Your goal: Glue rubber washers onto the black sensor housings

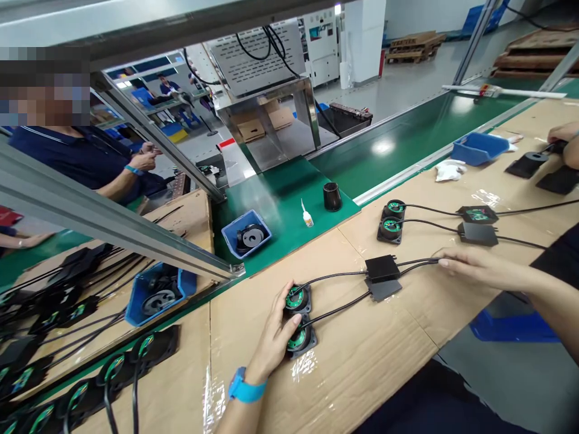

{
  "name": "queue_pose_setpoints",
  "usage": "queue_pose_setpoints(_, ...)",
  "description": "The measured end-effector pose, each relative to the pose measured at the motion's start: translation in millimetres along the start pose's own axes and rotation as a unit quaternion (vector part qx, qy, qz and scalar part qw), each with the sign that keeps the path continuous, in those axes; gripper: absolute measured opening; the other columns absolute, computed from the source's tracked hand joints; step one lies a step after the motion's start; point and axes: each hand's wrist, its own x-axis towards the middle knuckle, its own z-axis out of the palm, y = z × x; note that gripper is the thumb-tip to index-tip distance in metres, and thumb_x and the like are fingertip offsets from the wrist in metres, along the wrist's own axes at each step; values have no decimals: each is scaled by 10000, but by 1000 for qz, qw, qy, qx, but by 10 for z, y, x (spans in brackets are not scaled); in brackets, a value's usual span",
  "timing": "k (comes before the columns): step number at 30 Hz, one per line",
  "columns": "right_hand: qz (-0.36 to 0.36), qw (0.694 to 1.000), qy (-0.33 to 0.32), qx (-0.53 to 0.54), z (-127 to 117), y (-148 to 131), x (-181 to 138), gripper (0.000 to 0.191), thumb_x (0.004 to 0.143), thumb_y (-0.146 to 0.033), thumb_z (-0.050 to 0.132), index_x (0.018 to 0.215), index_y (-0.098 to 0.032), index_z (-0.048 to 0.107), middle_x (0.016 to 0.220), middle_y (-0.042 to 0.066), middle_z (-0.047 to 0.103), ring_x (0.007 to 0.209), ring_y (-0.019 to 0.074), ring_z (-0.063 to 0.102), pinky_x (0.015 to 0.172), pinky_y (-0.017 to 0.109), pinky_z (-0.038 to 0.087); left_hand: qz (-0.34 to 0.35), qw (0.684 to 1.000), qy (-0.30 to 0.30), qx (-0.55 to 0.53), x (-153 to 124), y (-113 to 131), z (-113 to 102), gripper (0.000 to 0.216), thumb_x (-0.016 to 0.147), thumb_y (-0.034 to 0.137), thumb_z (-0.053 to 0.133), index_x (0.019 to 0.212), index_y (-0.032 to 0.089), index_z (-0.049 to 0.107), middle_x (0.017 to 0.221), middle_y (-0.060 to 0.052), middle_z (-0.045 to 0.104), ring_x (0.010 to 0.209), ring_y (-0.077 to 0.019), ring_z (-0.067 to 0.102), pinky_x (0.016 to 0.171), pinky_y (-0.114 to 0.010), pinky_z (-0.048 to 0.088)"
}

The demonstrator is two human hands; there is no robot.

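My left hand, with a blue wristband, curls round the left side of two black square-flanged housings that hold round green circuit boards. They lie side by side on the cardboard. From each housing a black cable runs right to a flat black box; the two boxes overlap, one partly on the other. Beyond the boxes, my right hand pinches the two cables together between thumb and fingers. Behind them lies a similar pair of housings, wired to black boxes, one showing its green board.
A blue bin of black parts, a small white bottle and a black cup stand on the green surface. At right are another blue bin and a co-worker's hand. A metal post rises at left, near more housings.
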Motion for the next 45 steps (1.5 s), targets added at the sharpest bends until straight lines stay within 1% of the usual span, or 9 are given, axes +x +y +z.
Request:
queue_pose_setpoints(5,-14,992,117,-38,315,-184,193,407,960,-507,577,1146,-180,733,1205,195,713,1188,368,638,1074,541,456,-33,994,104,17,-413,101,450,640,1036,523,417,1617,307,261,1697,-58,316,1592,-237,252,1312,-446,219)
queue_pose_setpoints(9,-72,991,112,1,507,-680,630,346,983,-502,550,1136,-233,705,1196,121,724,1168,310,662,1048,489,511,-20,987,149,62,-535,206,512,570,1064,468,363,1609,318,286,1649,-61,413,1543,-198,363,1251,-379,346)
queue_pose_setpoints(13,-108,990,63,59,702,-1098,1255,369,974,-509,571,1177,-223,684,1107,93,738,979,236,711,905,384,589,28,968,206,141,-78,272,-45,557,1028,496,463,1537,278,415,1539,-101,534,1417,-235,516,1182,-425,425)
queue_pose_setpoints(18,-106,988,32,112,948,-1305,1958,361,909,-455,632,1162,-200,667,1060,81,740,844,198,711,782,342,607,52,903,324,278,685,237,-841,380,965,504,594,1137,173,670,1206,-110,662,1207,-269,602,1091,-525,464)
queue_pose_setpoints(21,-91,987,39,130,1062,-1328,2201,409,881,-459,636,1190,-191,631,1095,101,725,806,199,703,740,356,603,25,852,387,352,626,118,-1227,365,956,486,632,1143,173,654,1194,-79,666,1130,-237,632,1010,-498,519)
queue_pose_setpoints(25,-68,987,43,137,1163,-1286,2392,507,813,-484,691,1217,-192,597,1130,121,701,792,210,702,712,369,594,-62,770,473,425,143,-87,-1843,357,971,442,624,1204,171,633,1231,-87,656,1117,-234,643,979,-485,548)
queue_pose_setpoints(31,-41,989,35,135,1266,-1292,2592,585,761,-507,739,1239,-212,577,1197,112,682,775,201,706,768,381,588,-117,765,352,526,-15,-264,-2539,358,966,409,646,1236,175,630,1249,-89,660,1099,-226,660,950,-466,577)
queue_pose_setpoints(37,-19,992,20,123,1280,-1366,2754,647,773,-492,793,1309,-213,560,1218,93,680,754,173,705,808,361,588,-87,774,202,593,343,-334,-2680,371,967,409,642,1272,199,621,1329,-100,630,1169,-243,635,997,-489,559)
queue_pose_setpoints(45,-2,995,8,100,1291,-1392,2910,379,1006,-404,637,1308,-180,597,1252,93,648,1005,200,675,865,400,606,-66,767,151,620,526,-447,-2806,360,970,419,636,1256,201,628,1314,-97,637,1147,-235,643,982,-474,567)
